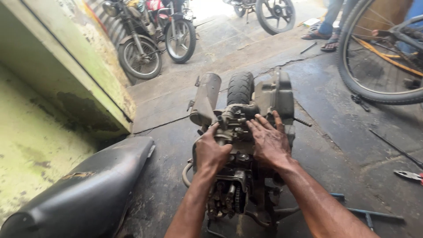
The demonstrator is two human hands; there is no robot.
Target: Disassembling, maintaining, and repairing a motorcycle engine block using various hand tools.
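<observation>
My left hand [211, 152] is clenched around a part on the left side of the engine [240, 145], thumb and fingers curled at the carburetor [233, 123], though I cannot see exactly what sits inside the grip. My right hand [269, 141] lies flat and spread on the top right of the engine, fingers released and pointing away from me toward the black hose [242, 109]; it presses rather than grasps. The engine stands on the oily concrete floor [335, 110], near the middle of it, with its small tyre [240, 87] at the far end, a grey muffler [205, 99] on the left side and a dark cover [280, 94] on the right. A chain [238, 199] shows at the near end, just below my wrists. A black seat [83, 194] lies on the floor toward the near left corner, beside a peeling green wall [39, 110]. Pliers [410, 175] with red handles rest at the right edge of the floor, and a thin rod [394, 147] lies just beyond them. A blue-handled tool [370, 214] lies near my right forearm. A bicycle wheel [379, 53] stands at the far right, with a person's sandalled feet [324, 39] beyond it. Two motorcycles [154, 35] are parked past the far left edge of the floor.
</observation>
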